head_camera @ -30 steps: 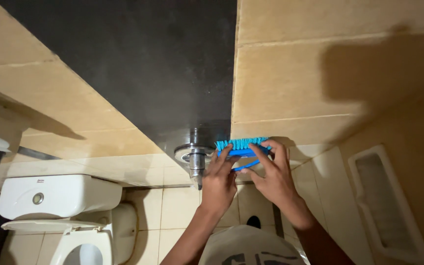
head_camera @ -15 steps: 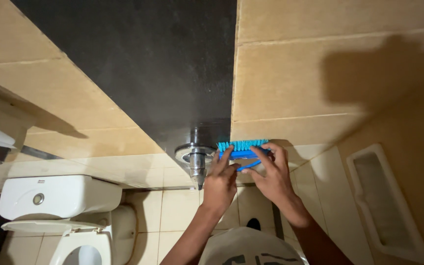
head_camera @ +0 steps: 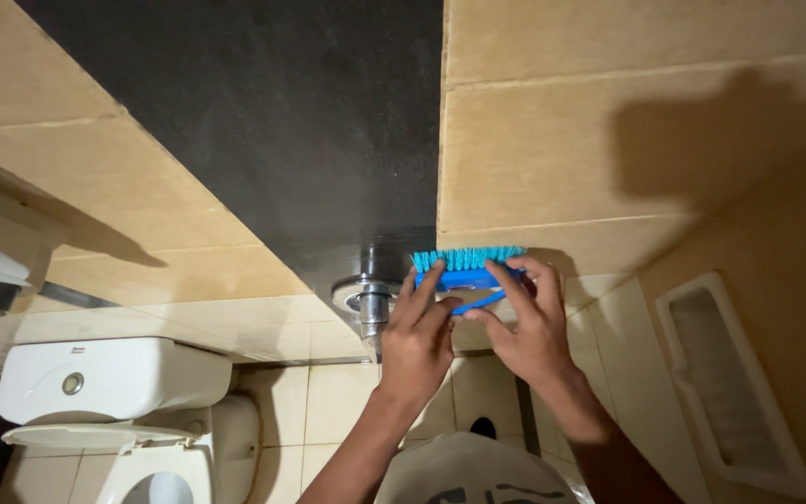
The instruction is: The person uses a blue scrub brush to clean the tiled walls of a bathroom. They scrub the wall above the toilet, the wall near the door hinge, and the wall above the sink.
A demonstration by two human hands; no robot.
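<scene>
Bristles of the blue scrub brush press up against the beige wall tile, just right of the chrome tap. Your left hand and right hand both curl closed on its back. Push sideways too hard and your left knuckles could strike the tap, or the brush could slip.

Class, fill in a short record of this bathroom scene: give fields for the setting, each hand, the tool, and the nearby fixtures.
setting: tiled bathroom wall, beige tiles beside a dark panel
left hand: grips the blue scrub brush from the left
right hand: grips the same brush from the right
brush: bristles point up against the wall tile
chrome wall valve: just left of the brush
toilet: white, lower left, seat down
wall vent: white, lower right
</scene>
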